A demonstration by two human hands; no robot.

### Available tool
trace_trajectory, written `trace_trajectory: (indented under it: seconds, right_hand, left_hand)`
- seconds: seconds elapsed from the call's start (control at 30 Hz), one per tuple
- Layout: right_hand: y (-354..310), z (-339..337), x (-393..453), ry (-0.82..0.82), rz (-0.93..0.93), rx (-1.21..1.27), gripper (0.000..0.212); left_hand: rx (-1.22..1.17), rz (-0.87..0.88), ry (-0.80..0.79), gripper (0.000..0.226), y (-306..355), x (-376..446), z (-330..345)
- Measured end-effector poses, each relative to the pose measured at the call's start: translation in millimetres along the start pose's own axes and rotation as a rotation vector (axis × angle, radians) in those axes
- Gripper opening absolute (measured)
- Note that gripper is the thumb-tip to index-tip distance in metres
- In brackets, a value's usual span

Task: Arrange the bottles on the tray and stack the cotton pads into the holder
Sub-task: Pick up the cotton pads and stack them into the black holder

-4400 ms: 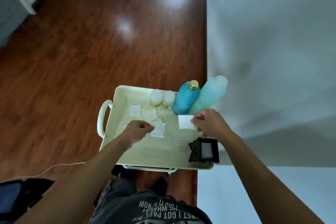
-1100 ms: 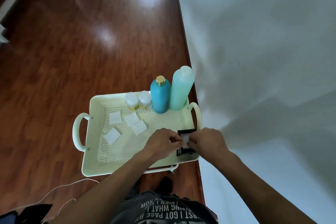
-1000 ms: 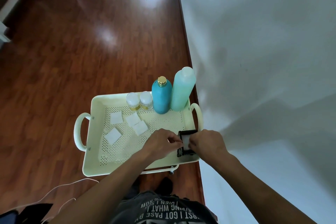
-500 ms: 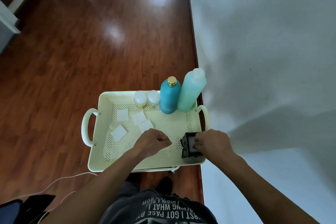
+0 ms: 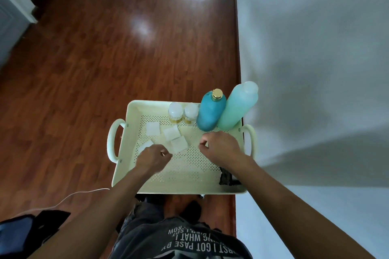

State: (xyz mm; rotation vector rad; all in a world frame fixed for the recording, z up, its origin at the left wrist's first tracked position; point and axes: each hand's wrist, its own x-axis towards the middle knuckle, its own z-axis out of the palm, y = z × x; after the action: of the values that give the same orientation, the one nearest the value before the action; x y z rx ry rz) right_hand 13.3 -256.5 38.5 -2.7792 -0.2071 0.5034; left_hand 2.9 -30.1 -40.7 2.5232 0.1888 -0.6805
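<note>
Black holder (image 5: 226, 177) mostly hidden behind right forearm, contents impossible to see. Left hand (image 5: 152, 159) curled over loose pads (image 5: 179, 144), right hand (image 5: 221, 146) curled beside bottles (image 5: 210, 113); can't tell if either grips anything.

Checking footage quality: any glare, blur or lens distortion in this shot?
Head view: ceiling-light glare on the wood floor; wide-angle bend tilts the tall bottles; slight softness on both hands; the black holder sits in dim shadow.
</note>
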Motion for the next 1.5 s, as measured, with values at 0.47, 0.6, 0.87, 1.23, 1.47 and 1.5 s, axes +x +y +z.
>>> trace_trajectory:
  seconds: [0.47,0.6,0.87,1.23,1.47,1.5]
  right_hand:
    - [-20.8,73.2,56.2,-0.207,0.310,0.284,0.025]
    - [-19.1,89.1,62.3,-0.196,0.415,0.364,0.032]
    - [-18.4,108.8,75.5,-0.121,0.595,0.612,0.027]
    - [-17.2,109.7,80.7,-0.098,0.576,0.601,0.019]
    - [-12.5,90.4,80.0,-0.151,0.537,0.594,0.019]
    - [-11.6,86.0,79.6,-0.155,0.517,0.573,0.020]
  left_hand:
    - [0.369,-0.009,0.008,0.044,-28.2,47.9,-20.8]
    - [0.399,0.000,-0.009,0.055,-37.7,56.4,-20.0]
    - [0.459,0.070,-0.044,0.038,-47.0,63.4,-23.5]
    - [0.469,0.115,-0.085,0.012,-39.0,64.0,-30.9]
    - [0.323,0.019,-0.097,0.019,-18.2,60.3,-38.8]
    - [0.279,0.005,-0.099,0.021,-15.6,59.7,-39.0]
